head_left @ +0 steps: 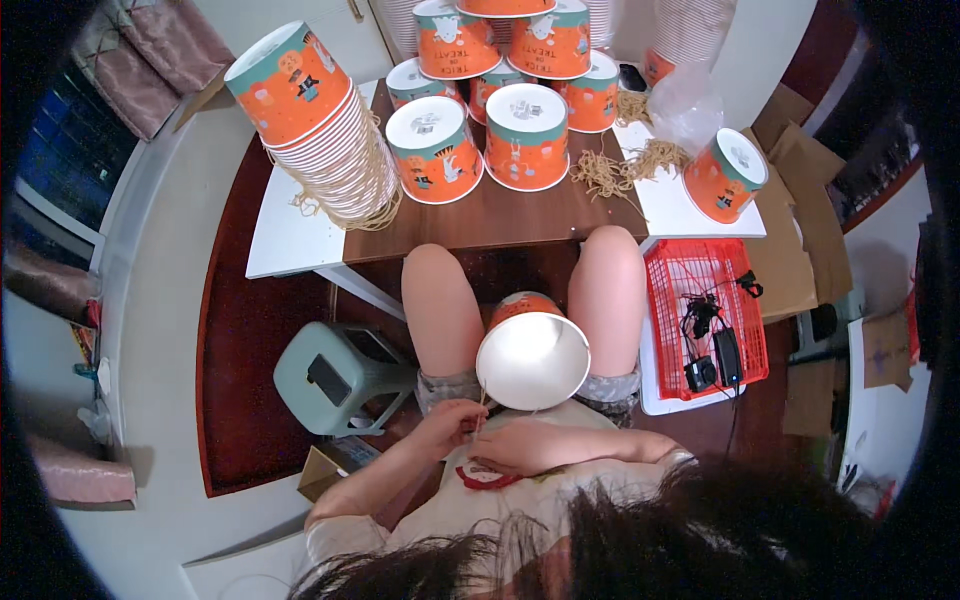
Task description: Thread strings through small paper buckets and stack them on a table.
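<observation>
Between my thighs rests an orange paper bucket (533, 358), tilted so its white inside faces me. Close to the left of its rim, my left hand (452, 426) is closed in a pinch on a thin tan cord (484, 394), which reaches up to the rim. My right hand (515, 447) lies across my shirt just below the bucket, its fingers closed and close to the left hand's fingertips. What the right fingers hold, if anything, is too small to make out.
On the table (440, 225) stand a tall leaning bucket stack (300, 95) hung with cords, several upturned buckets (527, 137), loose cord bundles (603, 174) and a plastic bag (690, 108). A red basket (707, 320) with black devices is right; a grey-green stool (335, 375) is left.
</observation>
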{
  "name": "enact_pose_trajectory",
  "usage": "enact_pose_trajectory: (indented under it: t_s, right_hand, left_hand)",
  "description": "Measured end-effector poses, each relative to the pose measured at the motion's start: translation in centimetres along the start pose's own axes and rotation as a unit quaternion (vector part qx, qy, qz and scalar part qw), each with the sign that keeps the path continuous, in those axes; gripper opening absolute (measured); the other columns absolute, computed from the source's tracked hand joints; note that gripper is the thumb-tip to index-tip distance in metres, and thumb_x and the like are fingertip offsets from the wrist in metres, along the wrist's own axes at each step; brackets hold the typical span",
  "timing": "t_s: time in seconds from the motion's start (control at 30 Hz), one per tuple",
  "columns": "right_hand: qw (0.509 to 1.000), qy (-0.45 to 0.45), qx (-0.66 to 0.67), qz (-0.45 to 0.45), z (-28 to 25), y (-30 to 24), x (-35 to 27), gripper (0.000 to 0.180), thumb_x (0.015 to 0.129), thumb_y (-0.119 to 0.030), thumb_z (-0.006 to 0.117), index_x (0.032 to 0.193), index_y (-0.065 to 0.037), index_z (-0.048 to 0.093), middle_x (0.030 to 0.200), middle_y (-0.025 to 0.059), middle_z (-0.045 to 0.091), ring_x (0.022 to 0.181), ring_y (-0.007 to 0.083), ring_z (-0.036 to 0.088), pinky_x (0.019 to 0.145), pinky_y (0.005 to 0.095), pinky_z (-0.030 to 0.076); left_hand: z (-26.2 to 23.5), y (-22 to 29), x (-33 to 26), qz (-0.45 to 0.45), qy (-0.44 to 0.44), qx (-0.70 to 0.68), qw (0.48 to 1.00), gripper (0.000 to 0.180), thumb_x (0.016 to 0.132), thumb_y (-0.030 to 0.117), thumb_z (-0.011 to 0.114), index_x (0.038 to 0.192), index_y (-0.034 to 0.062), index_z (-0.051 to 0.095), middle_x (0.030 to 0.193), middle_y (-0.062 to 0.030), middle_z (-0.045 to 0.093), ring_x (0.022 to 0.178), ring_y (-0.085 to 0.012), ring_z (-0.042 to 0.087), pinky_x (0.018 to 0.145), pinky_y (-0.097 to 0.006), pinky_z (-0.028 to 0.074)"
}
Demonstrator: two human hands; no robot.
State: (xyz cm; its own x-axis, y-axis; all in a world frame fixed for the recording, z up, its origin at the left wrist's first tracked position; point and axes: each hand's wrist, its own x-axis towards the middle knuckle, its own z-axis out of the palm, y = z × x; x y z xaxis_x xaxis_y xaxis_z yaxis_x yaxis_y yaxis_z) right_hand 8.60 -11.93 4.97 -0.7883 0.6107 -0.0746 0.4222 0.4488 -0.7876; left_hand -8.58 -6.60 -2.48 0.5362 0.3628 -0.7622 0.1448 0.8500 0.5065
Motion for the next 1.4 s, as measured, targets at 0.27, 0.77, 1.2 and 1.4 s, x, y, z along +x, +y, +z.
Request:
enact_pose_trajectory:
  t_s: [0.27, 0.77, 1.2, 1.4]
  right_hand:
    - [0.998, 0.028, 0.061, -0.022, 0.5, 0.0, 0.0, 0.018, 0.079, -0.017, 0.047, 0.093, -0.011, 0.056, 0.090, 0.0121, 0.059, 0.080, 0.0313, 0.057, 0.064, 0.0409, 0.045]
    - [0.995, -0.053, 0.080, -0.030, 0.1, 0.7, -0.7, 0.034, 0.075, -0.011, 0.048, 0.109, -0.009, 0.046, 0.081, 0.0159, 0.056, 0.077, 0.0345, 0.054, 0.064, 0.0432, 0.041]
    - [0.994, -0.008, 0.109, -0.021, -0.8, 0.4, -2.1, 0.032, 0.080, -0.017, 0.043, 0.111, -0.011, 0.046, 0.081, 0.0164, 0.056, 0.076, 0.0346, 0.055, 0.065, 0.0430, 0.043]
    - [0.996, -0.055, -0.065, -0.001, -5.2, -3.4, -3.3, 0.033, 0.081, -0.020, 0.040, 0.114, -0.015, 0.044, 0.086, 0.0119, 0.057, 0.076, 0.0296, 0.058, 0.065, 0.0393, 0.047]
  left_hand:
    - [0.5, -0.5, 0.9, 0.003, 0.036, -0.064, 0.997, 0.010, 0.077, 0.016, 0.056, 0.076, 0.0067, 0.059, 0.065, -0.0002, 0.055, 0.057, -0.0093, 0.049, 0.047, -0.022, 0.035]
    - [0.4, -0.8, 2.0, -0.034, 0.055, -0.158, 0.985, 0.013, 0.077, 0.014, 0.055, 0.066, 0.0074, 0.052, 0.059, 0.0002, 0.049, 0.050, -0.0078, 0.041, 0.041, -0.020, 0.029]
    - [0.4, -0.8, 3.1, -0.028, 0.023, -0.130, 0.991, 0.010, 0.077, 0.014, 0.057, 0.075, 0.0048, 0.054, 0.068, -0.0019, 0.053, 0.055, -0.0076, 0.045, 0.045, -0.020, 0.034]
    - [1.3, 0.7, 1.5, 0.307, 0.168, 0.290, 0.891, 0.026, 0.078, 0.027, 0.058, 0.081, 0.0020, 0.053, 0.072, -0.0085, 0.056, 0.062, -0.0197, 0.054, 0.054, -0.032, 0.043]
